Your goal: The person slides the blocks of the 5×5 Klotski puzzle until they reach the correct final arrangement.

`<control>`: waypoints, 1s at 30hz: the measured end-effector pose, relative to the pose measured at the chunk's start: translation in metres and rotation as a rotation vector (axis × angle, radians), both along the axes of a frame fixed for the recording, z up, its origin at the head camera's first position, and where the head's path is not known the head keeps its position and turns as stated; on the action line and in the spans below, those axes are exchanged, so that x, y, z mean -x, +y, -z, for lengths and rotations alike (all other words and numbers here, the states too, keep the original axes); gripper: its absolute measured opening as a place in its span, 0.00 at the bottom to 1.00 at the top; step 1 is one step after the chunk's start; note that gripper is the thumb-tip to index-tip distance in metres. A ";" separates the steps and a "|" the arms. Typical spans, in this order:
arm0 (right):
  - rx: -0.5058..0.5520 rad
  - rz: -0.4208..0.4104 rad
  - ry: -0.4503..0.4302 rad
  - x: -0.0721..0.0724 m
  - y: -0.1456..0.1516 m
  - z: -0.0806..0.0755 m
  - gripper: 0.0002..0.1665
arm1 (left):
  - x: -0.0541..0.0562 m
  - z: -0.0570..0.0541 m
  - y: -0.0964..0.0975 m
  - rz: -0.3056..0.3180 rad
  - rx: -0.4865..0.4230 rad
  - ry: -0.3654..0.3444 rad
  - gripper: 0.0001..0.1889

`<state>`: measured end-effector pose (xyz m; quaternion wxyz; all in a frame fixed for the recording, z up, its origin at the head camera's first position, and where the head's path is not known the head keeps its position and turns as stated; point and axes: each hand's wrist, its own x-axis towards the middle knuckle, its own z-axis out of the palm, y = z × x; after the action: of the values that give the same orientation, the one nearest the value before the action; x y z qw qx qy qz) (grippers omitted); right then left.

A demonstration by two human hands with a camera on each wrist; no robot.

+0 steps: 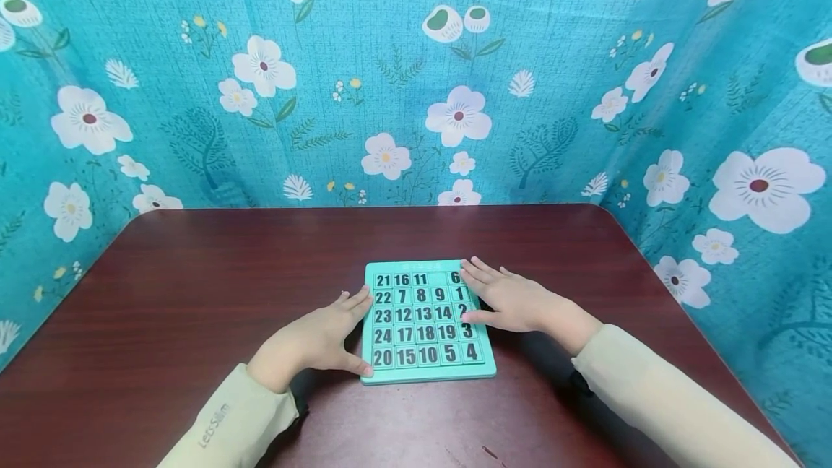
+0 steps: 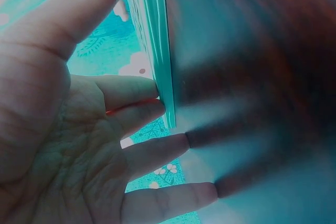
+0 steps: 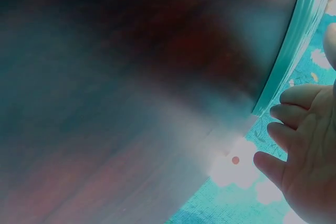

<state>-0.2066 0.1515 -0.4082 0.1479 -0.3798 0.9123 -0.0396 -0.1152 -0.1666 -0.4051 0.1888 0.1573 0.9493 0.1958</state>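
Note:
A mint-green number sliding puzzle (image 1: 425, 323) lies flat on the table, its tiles bearing black numbers. The top row reads 21, 16, 11, a gap, then 6. At the puzzle's left side, my left hand (image 1: 318, 334) touches the frame with spread, fairly straight fingers; its thumb rests at the lower left corner. The left wrist view shows this palm (image 2: 58, 145) beside the frame's edge (image 2: 160, 40). My right hand (image 1: 513, 300) lies over the upper right edge, fingertips near the 6 and thumb by the 2. In the right wrist view, its fingers (image 3: 294, 114) appear extended.
The dark red-brown table (image 1: 227, 258) extends around the puzzle on all sides. A blue flowered cloth (image 1: 390, 78) hangs behind the table and along its sides. Small dark marks (image 1: 490, 452) show near the table's front.

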 end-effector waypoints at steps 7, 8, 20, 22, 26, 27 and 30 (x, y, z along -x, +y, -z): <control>0.010 -0.009 -0.005 -0.003 0.001 0.001 0.51 | 0.000 0.001 0.000 -0.003 -0.007 0.001 0.58; 0.014 -0.011 -0.007 -0.003 0.001 0.001 0.51 | 0.000 0.001 0.000 -0.002 -0.008 0.002 0.58; -0.016 -0.038 0.004 -0.003 -0.019 0.001 0.50 | 0.000 -0.001 0.002 -0.002 -0.001 0.003 0.58; -0.027 -0.046 0.006 -0.003 -0.023 0.001 0.50 | 0.000 -0.002 0.002 -0.004 -0.005 -0.004 0.58; -0.037 -0.063 0.010 -0.004 -0.027 0.001 0.51 | -0.001 -0.003 0.002 -0.005 -0.005 -0.004 0.58; -0.037 -0.064 0.011 -0.004 -0.027 0.001 0.51 | -0.001 -0.003 0.002 -0.006 -0.005 -0.004 0.58; -0.020 -0.063 0.017 -0.007 -0.023 0.000 0.51 | -0.001 -0.002 0.000 -0.005 -0.008 -0.002 0.58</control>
<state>-0.1995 0.1285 -0.4085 0.1453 -0.4069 0.9015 -0.0226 -0.1146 -0.1662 -0.4033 0.1888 0.1552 0.9488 0.2002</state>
